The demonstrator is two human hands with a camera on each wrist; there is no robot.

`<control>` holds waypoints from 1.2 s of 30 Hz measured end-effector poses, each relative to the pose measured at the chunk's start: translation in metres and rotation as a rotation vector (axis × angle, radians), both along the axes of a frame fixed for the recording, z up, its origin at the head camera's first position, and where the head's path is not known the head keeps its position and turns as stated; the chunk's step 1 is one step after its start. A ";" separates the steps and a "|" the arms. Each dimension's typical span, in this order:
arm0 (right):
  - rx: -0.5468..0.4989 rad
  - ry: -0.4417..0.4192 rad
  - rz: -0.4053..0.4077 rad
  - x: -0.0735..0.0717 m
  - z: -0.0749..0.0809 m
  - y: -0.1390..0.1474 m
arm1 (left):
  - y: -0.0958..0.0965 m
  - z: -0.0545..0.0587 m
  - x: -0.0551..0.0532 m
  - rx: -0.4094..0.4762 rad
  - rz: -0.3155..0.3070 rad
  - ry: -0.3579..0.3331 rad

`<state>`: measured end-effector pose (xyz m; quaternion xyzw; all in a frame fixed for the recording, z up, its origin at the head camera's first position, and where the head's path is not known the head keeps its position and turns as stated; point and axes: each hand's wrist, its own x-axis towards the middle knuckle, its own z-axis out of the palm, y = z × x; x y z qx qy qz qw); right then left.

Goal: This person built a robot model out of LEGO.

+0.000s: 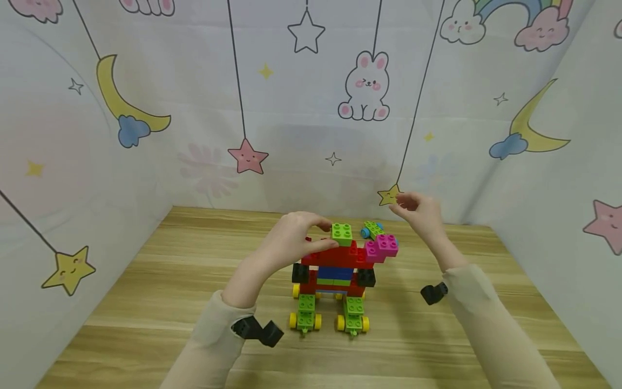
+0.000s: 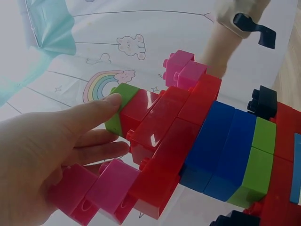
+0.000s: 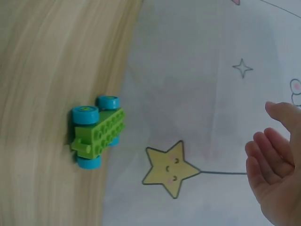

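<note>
A figure of toy building bricks stands upright on the table, with a lime green brick [image 1: 342,232] at its top. My left hand [image 1: 291,237] pinches this green brick; in the left wrist view the thumb [image 2: 112,101] presses its side. Below it are red bricks [image 2: 164,127], blue bricks [image 2: 211,150] and black bricks [image 1: 366,277]. Pink bricks [image 1: 381,247] jut out on both sides. Green wheeled bases [image 1: 306,310] with yellow wheels carry the figure. My right hand [image 1: 421,216] is raised at the back right, fingers loosely curled, holding nothing.
Behind the figure, a green wheeled base [image 3: 99,134] with blue wheels lies on the wooden table [image 1: 170,302]. White cloth walls [image 1: 301,135] printed with stars, moons and rabbits surround the table at the back and sides.
</note>
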<state>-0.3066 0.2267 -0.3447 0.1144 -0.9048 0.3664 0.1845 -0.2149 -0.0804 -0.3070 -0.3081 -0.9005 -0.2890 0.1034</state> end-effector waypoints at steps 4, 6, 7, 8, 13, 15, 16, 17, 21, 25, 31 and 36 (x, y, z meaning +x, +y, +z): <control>-0.010 -0.055 -0.010 -0.010 -0.020 0.003 | 0.000 -0.001 0.000 -0.003 0.003 -0.003; -0.006 -0.073 -0.008 -0.014 -0.027 0.003 | -0.001 0.000 0.000 -0.004 0.004 -0.001; -0.009 -0.083 -0.006 -0.016 -0.032 0.003 | -0.001 0.000 0.000 -0.005 0.005 -0.003; -0.009 -0.094 -0.003 -0.018 -0.035 0.003 | -0.001 0.000 0.000 -0.006 0.007 -0.004; -0.014 -0.152 0.018 -0.024 -0.053 0.003 | -0.001 0.001 0.001 -0.006 0.012 -0.021; -0.010 -0.174 0.024 -0.026 -0.059 0.004 | -0.001 0.002 0.001 -0.004 0.010 -0.024; -0.004 -0.185 0.022 -0.027 -0.062 0.004 | -0.001 0.002 0.001 -0.004 0.009 -0.025; 0.003 -0.198 0.021 -0.028 -0.065 0.004 | -0.001 0.002 0.001 -0.003 0.007 -0.025; 0.029 -0.235 0.014 -0.032 -0.076 0.005 | 0.000 0.003 0.001 -0.002 0.003 -0.025; 0.033 -0.252 0.019 -0.037 -0.086 0.008 | 0.000 0.002 0.000 -0.004 0.007 -0.033; 0.043 -0.307 0.018 -0.040 -0.095 0.012 | 0.000 0.001 0.000 -0.006 0.013 -0.033; 0.050 -0.338 0.012 -0.039 -0.098 0.012 | 0.000 0.001 0.000 -0.005 0.015 -0.025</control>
